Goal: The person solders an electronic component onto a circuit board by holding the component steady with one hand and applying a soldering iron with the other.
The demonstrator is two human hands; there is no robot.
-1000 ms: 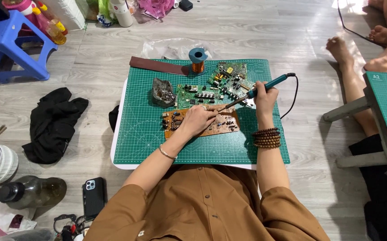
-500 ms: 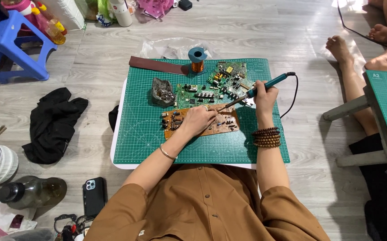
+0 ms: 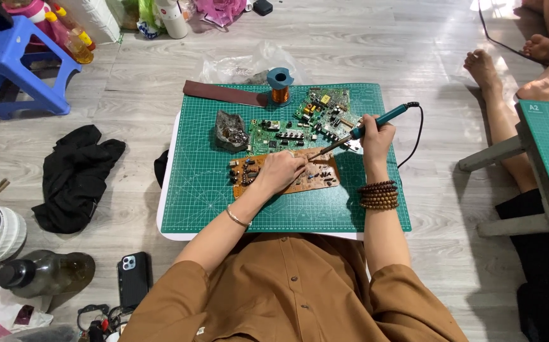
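Person wears a loose brown button-front shirt (image 3: pixel 290 297), plain fabric w/ small round buttons down the centre and wide sleeves ending approx. at the elbows, forearms bare below. Left hand (image 3: pixel 279 172) has a thin silver-tone bangle (image 3: pixel 238 218) at the wrist; no rings that can be made out. Right hand (image 3: pixel 376 134) has a wrap of brown wooden beads (image 3: pixel 378 196) at the wrist, several rows stacked, round beads, darker strand on top and lighter ones below.
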